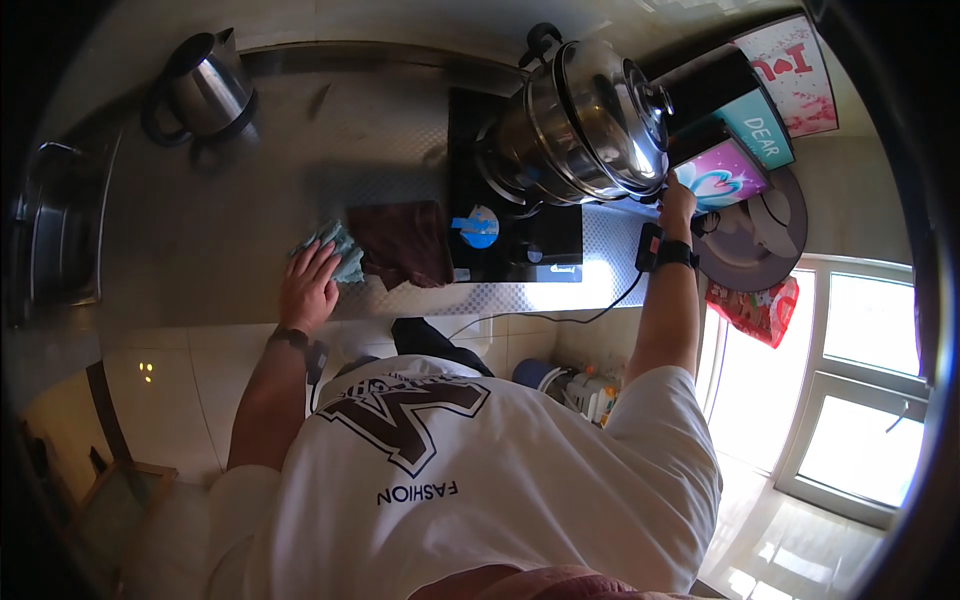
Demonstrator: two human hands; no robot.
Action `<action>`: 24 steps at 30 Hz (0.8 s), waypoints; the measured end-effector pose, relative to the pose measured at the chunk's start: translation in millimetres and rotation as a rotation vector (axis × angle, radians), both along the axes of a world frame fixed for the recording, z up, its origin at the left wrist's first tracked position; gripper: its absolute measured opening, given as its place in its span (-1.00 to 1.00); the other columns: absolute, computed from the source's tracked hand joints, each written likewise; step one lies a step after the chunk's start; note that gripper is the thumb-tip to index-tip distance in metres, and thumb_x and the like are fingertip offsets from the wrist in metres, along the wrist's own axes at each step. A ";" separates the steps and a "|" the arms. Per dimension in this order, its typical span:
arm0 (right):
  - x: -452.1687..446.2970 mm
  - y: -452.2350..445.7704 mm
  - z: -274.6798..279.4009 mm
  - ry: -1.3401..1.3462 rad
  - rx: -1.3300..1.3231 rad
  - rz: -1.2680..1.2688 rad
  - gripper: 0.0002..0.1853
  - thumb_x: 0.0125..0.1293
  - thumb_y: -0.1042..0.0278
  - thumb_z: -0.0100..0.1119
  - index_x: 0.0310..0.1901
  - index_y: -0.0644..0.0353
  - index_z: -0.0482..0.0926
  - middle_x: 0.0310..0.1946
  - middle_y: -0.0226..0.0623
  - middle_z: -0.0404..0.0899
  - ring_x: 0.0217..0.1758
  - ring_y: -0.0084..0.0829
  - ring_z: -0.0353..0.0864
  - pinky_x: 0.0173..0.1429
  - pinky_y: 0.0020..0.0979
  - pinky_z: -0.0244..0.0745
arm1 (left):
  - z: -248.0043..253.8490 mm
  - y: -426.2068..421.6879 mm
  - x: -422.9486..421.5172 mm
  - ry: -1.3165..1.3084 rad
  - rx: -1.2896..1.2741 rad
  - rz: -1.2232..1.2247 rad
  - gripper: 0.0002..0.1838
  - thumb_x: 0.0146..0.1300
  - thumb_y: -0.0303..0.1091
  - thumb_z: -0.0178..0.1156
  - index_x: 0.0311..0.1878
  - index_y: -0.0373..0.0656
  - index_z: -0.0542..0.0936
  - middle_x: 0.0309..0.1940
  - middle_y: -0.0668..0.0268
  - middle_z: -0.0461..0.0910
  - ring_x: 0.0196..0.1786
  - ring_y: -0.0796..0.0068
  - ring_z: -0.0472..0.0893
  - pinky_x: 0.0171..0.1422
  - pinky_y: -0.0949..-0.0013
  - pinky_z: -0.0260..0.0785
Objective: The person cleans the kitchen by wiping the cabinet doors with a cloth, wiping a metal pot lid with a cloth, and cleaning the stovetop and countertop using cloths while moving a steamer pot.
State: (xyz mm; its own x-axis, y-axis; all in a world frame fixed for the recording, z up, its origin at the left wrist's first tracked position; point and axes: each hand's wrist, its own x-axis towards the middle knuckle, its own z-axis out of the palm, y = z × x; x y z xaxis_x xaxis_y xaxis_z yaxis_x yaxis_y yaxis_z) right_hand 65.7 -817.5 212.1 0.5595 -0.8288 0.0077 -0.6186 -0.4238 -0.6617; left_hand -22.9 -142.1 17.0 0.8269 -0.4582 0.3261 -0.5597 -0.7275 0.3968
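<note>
My left hand (311, 287) is on a crumpled pale green cloth (347, 262) on the steel counter, its fingers bent over the cloth. Beside that cloth lies a folded dark brown cloth (402, 243), reaching to the edge of the black cooktop (555, 228). My right hand (677, 207) is at the right, between the large steel steamer pot (570, 125) and a pink and purple picture panel (722, 178). Its fingers look closed, and what they hold or touch is hidden. The pot has its glass lid (640, 105) on.
A steel kettle (212, 88) stands at the back left, near a sink (68, 225). A blue and white round item (477, 227) lies on the cooktop. Panels (790, 75), a round grey tray (770, 245) and a red bag (755, 312) are at the right. A cable (575, 320) hangs along the counter's front.
</note>
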 end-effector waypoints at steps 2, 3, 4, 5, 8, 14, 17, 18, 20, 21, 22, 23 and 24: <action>6.2 -36.2 -11.5 -0.010 -0.115 0.060 -0.46 0.45 -0.12 0.12 -0.17 0.33 0.73 -0.52 -0.18 0.60 -0.58 -0.33 0.54 -0.47 -0.26 0.43 | -2.6 0.2 -0.1 -0.003 0.007 0.006 -0.54 0.08 -0.48 0.22 0.13 -0.10 0.61 0.32 0.29 0.53 0.43 0.16 0.41 0.51 0.00 0.24; 7.7 -49.9 -15.3 -0.022 -0.229 0.115 -0.46 0.45 -0.10 0.12 -0.23 0.34 0.75 -0.51 -0.07 0.66 -0.59 -0.28 0.60 -0.46 -0.22 0.46 | -4.1 -0.1 -0.1 -0.008 0.015 0.009 -0.54 0.08 -0.47 0.22 0.13 -0.09 0.60 0.33 0.30 0.52 0.43 0.16 0.41 0.51 0.00 0.24; 3.6 -21.2 4.1 -0.027 -0.082 0.068 -0.49 0.45 -0.06 0.12 -0.20 0.33 0.74 -0.53 -0.08 0.64 -0.61 -0.31 0.58 -0.50 -0.26 0.43 | -5.7 -0.3 0.0 -0.006 0.013 0.009 -0.54 0.08 -0.47 0.22 0.13 -0.09 0.60 0.33 0.30 0.52 0.43 0.16 0.41 0.51 0.00 0.24; 0.1 -18.1 4.9 -0.025 -0.084 0.069 -0.49 0.45 -0.06 0.12 -0.20 0.33 0.74 -0.53 -0.08 0.64 -0.61 -0.31 0.58 -0.50 -0.26 0.43 | -7.1 -0.3 -0.1 -0.003 0.012 0.012 -0.54 0.08 -0.47 0.22 0.13 -0.09 0.60 0.33 0.30 0.52 0.43 0.17 0.41 0.51 0.00 0.23; -1.8 -11.6 6.8 -0.060 -0.003 0.101 -0.48 0.45 -0.09 0.12 -0.16 0.34 0.73 -0.53 -0.14 0.62 -0.65 -0.34 0.53 -0.54 -0.31 0.40 | -7.4 -0.4 0.0 -0.003 0.012 0.017 -0.54 0.09 -0.46 0.22 0.13 -0.08 0.60 0.34 0.32 0.52 0.44 0.18 0.40 0.52 0.01 0.23; -18.7 30.7 26.2 -0.185 0.277 -0.019 -0.40 0.44 -0.29 0.07 -0.04 0.20 0.66 -0.46 -0.41 0.50 -0.51 -0.42 0.42 -0.46 -0.34 0.37 | -6.0 0.9 -0.8 0.004 0.035 0.025 -0.54 0.11 -0.44 0.22 0.15 -0.07 0.60 0.36 0.35 0.50 0.46 0.22 0.38 0.53 0.03 0.21; -15.5 -11.5 5.9 -0.129 -0.077 -0.067 -0.38 0.45 -0.29 0.03 0.01 0.22 0.66 -0.40 -0.33 0.62 -0.40 -0.28 0.57 -0.33 -0.25 0.46 | -7.5 0.4 -0.8 0.004 0.035 0.029 -0.54 0.12 -0.44 0.22 0.15 -0.07 0.60 0.36 0.35 0.50 0.46 0.23 0.38 0.54 0.03 0.21; -21.6 11.3 18.8 -0.082 -0.537 0.003 -0.35 0.46 -0.25 -0.03 -0.10 0.31 0.71 -0.29 0.02 0.74 -0.27 -0.09 0.73 -0.12 -0.11 0.55 | -7.9 0.3 -0.7 0.001 0.034 0.030 -0.54 0.12 -0.44 0.22 0.15 -0.07 0.60 0.36 0.35 0.50 0.46 0.23 0.38 0.54 0.03 0.20; -19.8 67.9 55.1 -0.155 -0.602 0.095 -0.47 0.45 -0.15 0.08 0.07 0.20 0.68 0.01 -0.02 0.70 0.04 -0.05 0.69 0.13 -0.09 0.51 | -7.1 0.3 -0.3 0.001 0.034 0.033 -0.55 0.11 -0.44 0.22 0.14 -0.07 0.60 0.36 0.35 0.50 0.46 0.22 0.38 0.54 0.03 0.21; -17.9 80.8 59.6 -0.280 -0.684 0.149 -0.48 0.44 -0.12 0.13 0.15 0.18 0.65 0.12 -0.03 0.65 0.13 -0.05 0.65 0.18 -0.10 0.50 | -6.4 0.4 -0.7 0.000 0.036 0.029 -0.55 0.11 -0.44 0.23 0.14 -0.07 0.60 0.35 0.35 0.50 0.45 0.22 0.39 0.54 0.03 0.21; -13.0 95.4 68.8 -0.288 -0.737 0.259 -0.48 0.43 -0.08 0.18 0.21 0.15 0.60 0.19 -0.04 0.60 0.17 -0.05 0.62 0.22 -0.12 0.48 | -5.9 0.8 -1.3 0.001 0.038 0.026 -0.55 0.11 -0.44 0.23 0.14 -0.07 0.60 0.35 0.35 0.50 0.45 0.22 0.39 0.54 0.03 0.21; -5.6 108.3 77.6 -0.297 -0.788 0.366 -0.46 0.42 -0.04 0.23 0.28 0.13 0.55 0.27 -0.04 0.55 0.21 -0.04 0.60 0.27 -0.13 0.47 | -5.0 0.8 -1.4 -0.001 0.032 0.024 -0.55 0.11 -0.44 0.23 0.14 -0.07 0.60 0.35 0.35 0.50 0.45 0.21 0.39 0.53 0.03 0.21; 4.0 118.7 82.0 -0.332 -0.751 0.425 -0.41 0.40 -0.04 0.26 0.33 0.14 0.51 0.23 -0.01 0.57 0.21 -0.05 0.60 0.32 -0.16 0.45 | -4.2 0.5 -0.6 -0.005 0.027 0.021 -0.54 0.11 -0.44 0.23 0.14 -0.07 0.60 0.35 0.34 0.51 0.44 0.20 0.40 0.53 0.02 0.22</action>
State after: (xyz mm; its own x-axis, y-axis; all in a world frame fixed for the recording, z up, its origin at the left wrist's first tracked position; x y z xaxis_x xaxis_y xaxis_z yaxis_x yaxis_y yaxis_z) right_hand 69.7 -698.8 294.1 0.6885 -0.2667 0.6744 -0.1409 -0.9614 -0.2364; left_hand -23.5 -141.6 12.8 0.8349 -0.4493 0.3178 -0.5459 -0.7495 0.3746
